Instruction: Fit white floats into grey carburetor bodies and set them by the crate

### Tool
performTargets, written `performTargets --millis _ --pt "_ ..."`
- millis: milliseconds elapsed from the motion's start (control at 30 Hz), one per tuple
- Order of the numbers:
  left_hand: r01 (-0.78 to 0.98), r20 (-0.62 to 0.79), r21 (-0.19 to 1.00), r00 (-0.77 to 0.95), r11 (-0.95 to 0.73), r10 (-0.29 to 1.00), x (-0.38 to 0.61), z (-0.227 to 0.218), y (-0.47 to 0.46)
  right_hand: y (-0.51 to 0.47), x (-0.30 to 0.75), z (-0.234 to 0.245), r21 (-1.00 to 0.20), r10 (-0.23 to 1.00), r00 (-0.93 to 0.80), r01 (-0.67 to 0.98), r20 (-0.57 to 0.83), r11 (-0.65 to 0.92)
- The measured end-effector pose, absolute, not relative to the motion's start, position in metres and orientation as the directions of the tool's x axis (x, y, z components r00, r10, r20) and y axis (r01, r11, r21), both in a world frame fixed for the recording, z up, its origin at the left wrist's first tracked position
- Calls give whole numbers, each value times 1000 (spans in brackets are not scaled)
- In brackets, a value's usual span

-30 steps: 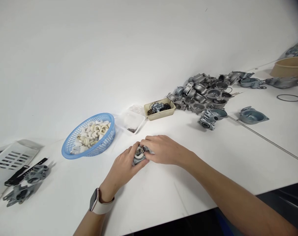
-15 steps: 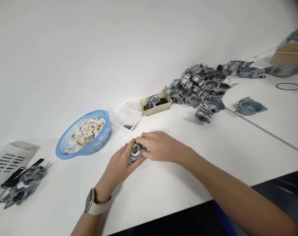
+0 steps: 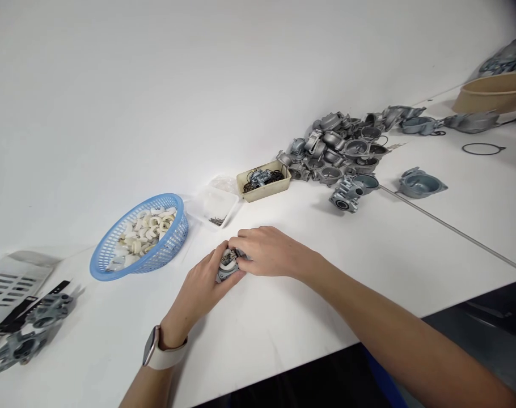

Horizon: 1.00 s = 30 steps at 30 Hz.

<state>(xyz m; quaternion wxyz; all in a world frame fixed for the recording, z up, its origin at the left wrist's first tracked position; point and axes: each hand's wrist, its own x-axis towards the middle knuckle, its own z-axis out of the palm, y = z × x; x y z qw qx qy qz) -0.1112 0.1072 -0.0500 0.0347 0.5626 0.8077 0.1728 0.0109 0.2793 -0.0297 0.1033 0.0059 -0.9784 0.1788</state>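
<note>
Between my two hands is a grey metal carburetor body (image 3: 228, 264) with a white ring-like part, probably a float, in its open face. My left hand (image 3: 206, 283) wraps around its left and near sides, thumb along the front edge. From the right, my right hand (image 3: 269, 252) has its fingers closed over the far and right side of the body, covering much of it. Just beyond my hands stands a white tray (image 3: 224, 205) with small thin pins. A blue basket (image 3: 179, 238) of white floats is to the left.
A cream tray (image 3: 266, 194) holds black rings and a metal part. Behind it rises a pile of metal bowls (image 3: 332, 150). A carburetor body (image 3: 347, 195) and a single bowl (image 3: 422, 184) lie right. Two more bodies (image 3: 49, 310) and a black-strapped watch (image 3: 15, 317) lie left.
The whole view has shifted slightly, so the table things sit a little further left. Both hands keep their hold on the carburetor body, with barely any change in the fingers.
</note>
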Motion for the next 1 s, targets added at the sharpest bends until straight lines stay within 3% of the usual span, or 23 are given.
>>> performTargets --millis 433,1000 --pt "920 185 284 -330 272 926 -113 -52 107 280 7 -30 -364 21 -968 -75 252 928" --pt "901 178 348 -334 259 926 -112 -50 107 280 5 -37 -389 40 -951 -86 305 917"
